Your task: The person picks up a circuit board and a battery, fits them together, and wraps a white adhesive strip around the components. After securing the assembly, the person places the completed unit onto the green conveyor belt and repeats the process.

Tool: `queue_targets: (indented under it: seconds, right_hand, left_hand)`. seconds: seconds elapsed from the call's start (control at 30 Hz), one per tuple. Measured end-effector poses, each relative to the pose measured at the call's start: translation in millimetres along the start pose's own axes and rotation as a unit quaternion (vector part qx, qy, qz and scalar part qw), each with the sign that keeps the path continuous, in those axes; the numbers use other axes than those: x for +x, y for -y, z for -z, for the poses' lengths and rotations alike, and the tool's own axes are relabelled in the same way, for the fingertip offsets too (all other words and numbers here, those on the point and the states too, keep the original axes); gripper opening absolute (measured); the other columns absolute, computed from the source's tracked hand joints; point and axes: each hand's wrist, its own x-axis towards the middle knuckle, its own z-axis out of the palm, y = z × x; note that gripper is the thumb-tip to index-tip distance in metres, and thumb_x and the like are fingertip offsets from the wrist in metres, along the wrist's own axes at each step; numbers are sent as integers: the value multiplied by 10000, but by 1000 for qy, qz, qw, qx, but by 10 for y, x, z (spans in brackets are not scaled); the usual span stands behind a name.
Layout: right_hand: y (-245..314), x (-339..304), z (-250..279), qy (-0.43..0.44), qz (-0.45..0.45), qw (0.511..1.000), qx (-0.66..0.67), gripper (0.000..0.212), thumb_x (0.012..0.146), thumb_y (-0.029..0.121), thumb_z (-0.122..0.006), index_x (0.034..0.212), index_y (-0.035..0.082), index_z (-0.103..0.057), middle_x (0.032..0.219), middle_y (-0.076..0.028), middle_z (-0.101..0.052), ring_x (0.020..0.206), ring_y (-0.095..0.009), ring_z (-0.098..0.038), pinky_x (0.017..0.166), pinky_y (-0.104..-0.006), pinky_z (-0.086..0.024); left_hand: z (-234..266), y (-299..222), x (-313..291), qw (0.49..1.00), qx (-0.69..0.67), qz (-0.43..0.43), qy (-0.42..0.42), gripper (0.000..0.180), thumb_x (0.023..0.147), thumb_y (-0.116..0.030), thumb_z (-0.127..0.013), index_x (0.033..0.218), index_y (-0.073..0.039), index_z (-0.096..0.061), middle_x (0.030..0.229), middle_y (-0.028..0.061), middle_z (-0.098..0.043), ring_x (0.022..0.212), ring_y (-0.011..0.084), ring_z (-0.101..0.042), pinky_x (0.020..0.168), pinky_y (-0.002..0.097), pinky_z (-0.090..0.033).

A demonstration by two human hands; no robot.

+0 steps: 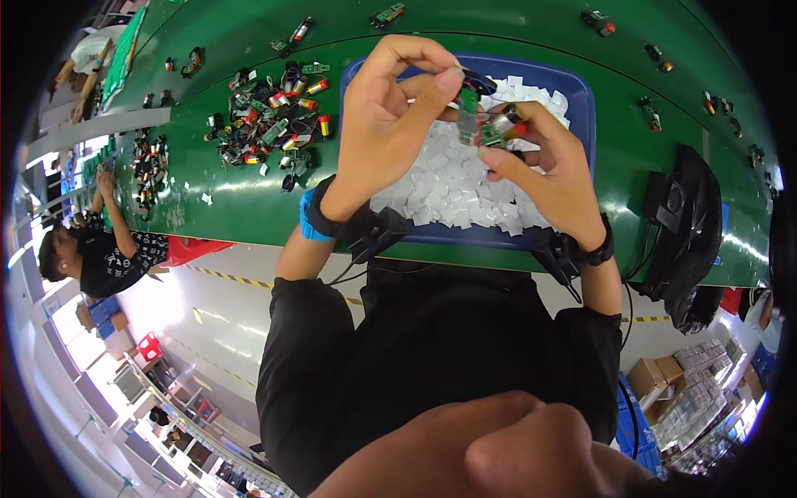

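Note:
Between my two hands, above a blue tray (584, 149), is a small green circuit board (468, 116) with a silver motor (504, 121) and thin wires attached. My right hand (548, 162) is closed on this assembly, thumb below and fingers round the motor side. My left hand (390, 116) pinches with thumb and forefinger at the upper left, beside a dark looped part (479, 81); what lies in that pinch is too small to make out. Many small white pieces (452, 187), like paper or film squares, fill the tray beneath.
Left of the tray lies a pile of similar board-and-motor assemblies (270, 124), with another heap (149, 170) farther left. More stand along a conveyor at the back and right. A black bag (685, 224) rests at the right. A co-worker (91, 249) sits at the left.

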Motion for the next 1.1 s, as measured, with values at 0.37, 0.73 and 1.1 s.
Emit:
queue_targets:
  seconds: [0.37,0.73,1.1]
  right_hand:
    - [-47,36,34,-76,46,990,-108,221,836,44,-781,1018,15,-660,1005,-56,-647,818,-102,-614,578,-216,-532]
    - [-44,12,86,5,227,933,-280,237,739,48,-843,896,27,-666,933,-53,-672,761,-180,-652,574,-263,-519]
    - [-1,43,137,-36,320,907,-270,268,719,23,-841,921,34,-665,1002,-97,-662,920,-227,-661,681,-287,-531]
  left_hand:
    - [56,140,-57,992,91,-77,-33,220,972,-65,-645,1167,-17,-556,1079,88,-593,915,156,-670,761,315,-601]
    - [87,-80,-1,911,351,-72,204,201,961,-148,-668,1119,-24,-669,956,68,-687,879,144,-668,776,301,-538]
    - [369,-97,103,952,287,100,38,205,1007,-197,-613,1056,-5,-662,920,32,-695,776,91,-618,646,243,-508]
